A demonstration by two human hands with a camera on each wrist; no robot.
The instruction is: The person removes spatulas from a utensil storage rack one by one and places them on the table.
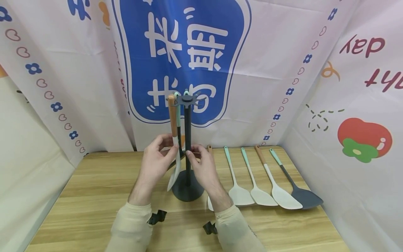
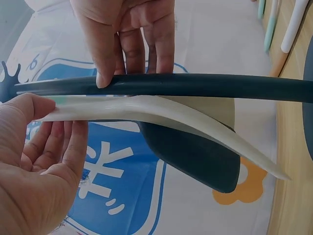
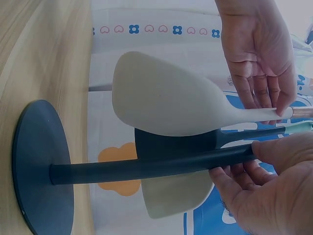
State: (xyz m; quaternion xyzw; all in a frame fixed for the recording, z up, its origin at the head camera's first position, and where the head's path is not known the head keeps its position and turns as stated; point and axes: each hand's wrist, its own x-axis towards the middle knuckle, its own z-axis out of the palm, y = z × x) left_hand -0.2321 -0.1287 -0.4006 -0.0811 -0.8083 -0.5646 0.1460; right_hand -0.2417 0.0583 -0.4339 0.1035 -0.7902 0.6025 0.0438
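Note:
A dark utensil stand with a round base (image 1: 189, 196), a pole (image 1: 188, 136) and a hooked top (image 1: 188, 99) stands upright on the table. My left hand (image 1: 152, 161) pinches the white neck of a brown-handled spatula (image 1: 172, 115), whose handle top is at the hooks; the right wrist view shows its broad white blade (image 3: 161, 95). Behind it hangs a dark spatula (image 2: 195, 159) with a mint handle. A further pale blade (image 3: 178, 193) is partly hidden behind the pole. My right hand (image 1: 204, 168) grips the pole between thumb and fingers.
Several spatulas lie side by side on the wooden table (image 1: 94, 196) at right, including a white one (image 1: 240, 195) and a dark one (image 1: 305, 197) at the end. My right forearm partly covers another brown-handled one (image 1: 210, 149). A printed cloth (image 1: 267, 70) hangs behind.

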